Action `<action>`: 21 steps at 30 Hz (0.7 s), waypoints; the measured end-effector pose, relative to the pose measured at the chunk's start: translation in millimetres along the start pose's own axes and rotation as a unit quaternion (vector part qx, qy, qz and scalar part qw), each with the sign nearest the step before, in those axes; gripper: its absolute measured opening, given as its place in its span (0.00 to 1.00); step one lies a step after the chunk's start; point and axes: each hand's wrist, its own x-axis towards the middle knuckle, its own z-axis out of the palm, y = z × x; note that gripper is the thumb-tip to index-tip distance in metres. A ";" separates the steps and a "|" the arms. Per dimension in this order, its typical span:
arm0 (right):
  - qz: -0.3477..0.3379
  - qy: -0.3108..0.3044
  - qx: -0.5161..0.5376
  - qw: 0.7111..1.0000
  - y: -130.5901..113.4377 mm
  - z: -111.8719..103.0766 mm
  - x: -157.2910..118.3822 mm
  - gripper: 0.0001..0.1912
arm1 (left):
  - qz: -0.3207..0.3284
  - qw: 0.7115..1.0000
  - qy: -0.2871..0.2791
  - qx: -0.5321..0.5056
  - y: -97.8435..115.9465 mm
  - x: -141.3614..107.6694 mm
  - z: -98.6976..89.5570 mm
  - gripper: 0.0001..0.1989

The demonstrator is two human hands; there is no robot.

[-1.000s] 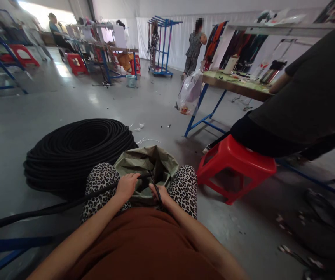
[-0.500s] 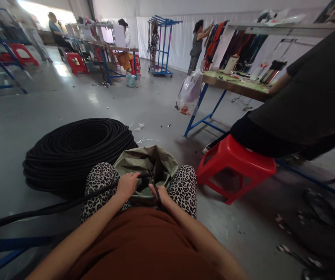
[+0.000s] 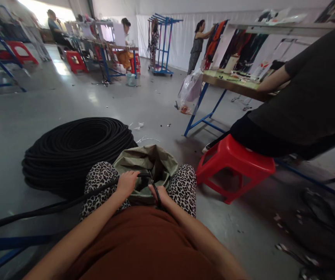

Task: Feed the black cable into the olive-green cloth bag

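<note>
My left hand [image 3: 128, 183] is closed around a thick black cord [image 3: 97, 190], which runs off to the left edge across my leg. The cord's end sticks out past my fingers, over an open olive-green sack [image 3: 163, 159] between my knees. In my right hand [image 3: 162, 195] is a pair of scissors [image 3: 157, 194] with black handles, closed in my fingers. The blades meet the cord near its end; whether they have cut into it I cannot tell. Part of the sack's inside is hidden by my hands.
A large coil of black cord [image 3: 77, 151] lies on the floor to the left. At right, a person [image 3: 310, 93] sits on a red stool [image 3: 234, 159] at a workbench [image 3: 234, 85]. A plastic bag [image 3: 189, 91] hangs from the bench. Dark items [image 3: 316, 233] lie at lower right.
My hands, the cord and the scissors stay nearly in place. The seated person's forearm at the right has shifted left along the bench.
</note>
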 end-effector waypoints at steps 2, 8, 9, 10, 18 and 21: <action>0.011 -0.003 0.001 1.000 -0.7 -0.2 -1.4 0.25 | -0.003 1.000 -0.010 0.009 1.0 0.9 -1.9 0.17; 0.026 -0.025 0.009 0.999 -1.0 -1.0 -3.3 0.24 | -0.013 1.000 -0.024 0.016 3.6 0.8 -9.0 0.17; 0.026 -0.026 0.009 0.999 -1.2 -1.2 -3.4 0.24 | -0.013 1.000 -0.021 0.013 3.5 0.4 -9.1 0.17; 0.028 -0.027 0.009 0.999 -1.3 -1.4 -3.5 0.24 | -0.013 1.000 -0.017 0.010 3.3 0.0 -8.8 0.17; 0.044 -0.009 0.039 0.998 -1.4 -1.9 -3.6 0.25 | -0.020 0.999 0.010 -0.027 -1.4 -0.7 -7.4 0.16; 0.054 -0.004 0.065 0.996 -1.2 -1.5 -1.7 0.24 | -0.013 0.999 0.021 -0.042 -4.0 -0.9 -6.3 0.16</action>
